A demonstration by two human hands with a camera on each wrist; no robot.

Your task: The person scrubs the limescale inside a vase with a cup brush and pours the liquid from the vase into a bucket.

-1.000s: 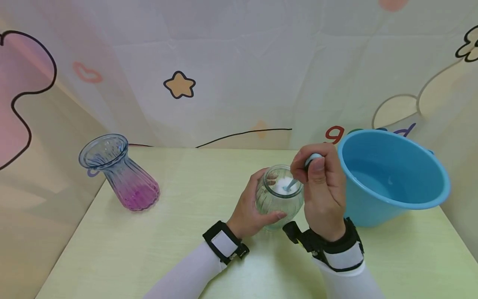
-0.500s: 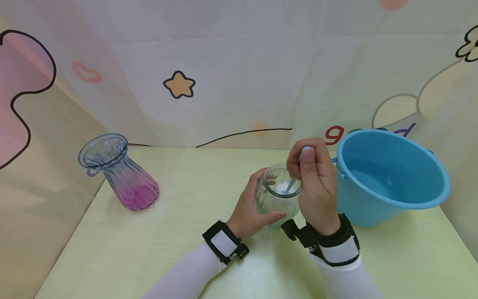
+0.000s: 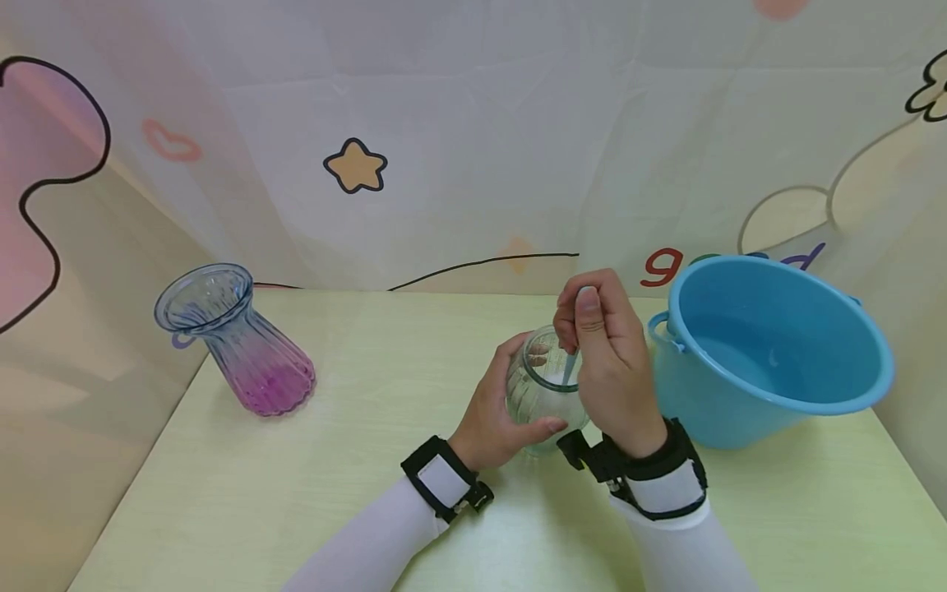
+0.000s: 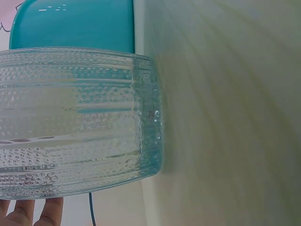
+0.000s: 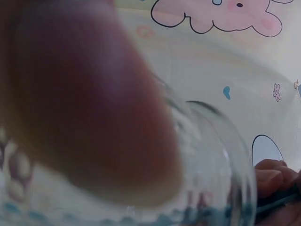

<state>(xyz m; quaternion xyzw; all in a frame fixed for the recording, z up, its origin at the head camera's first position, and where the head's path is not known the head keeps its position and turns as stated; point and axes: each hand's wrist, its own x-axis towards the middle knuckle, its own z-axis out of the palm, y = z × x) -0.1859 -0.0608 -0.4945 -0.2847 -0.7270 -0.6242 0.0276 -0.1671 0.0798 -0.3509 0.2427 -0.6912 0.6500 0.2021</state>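
Observation:
Held in my left hand (image 3: 491, 415) is a ribbed clear glass jar (image 3: 534, 403), fingers behind it and thumb across its front. The jar (image 4: 70, 122) fills much of the left wrist view; whether its base touches the table is unclear. Above the mouth, my right hand (image 3: 616, 366) grips the light blue handle of a bottle brush (image 3: 569, 369), whose whitish head is inside the jar and partly hidden. The right wrist view has a large blurred left thumb (image 5: 108, 117) before the glass, and right-hand fingers (image 5: 270, 179) around the handle at the right edge.
A blue plastic bucket (image 3: 728, 403) stands right of my right hand, tilted in view. Far left stands a blue-to-pink glass vase (image 3: 270, 366). Both are on the pale wooden table (image 3: 355, 477), with a printed curtain (image 3: 459, 164) behind.
My right hand has moved left and slightly up over the jar, and the brush handle is now more upright. The left hand and the jar stay in place.

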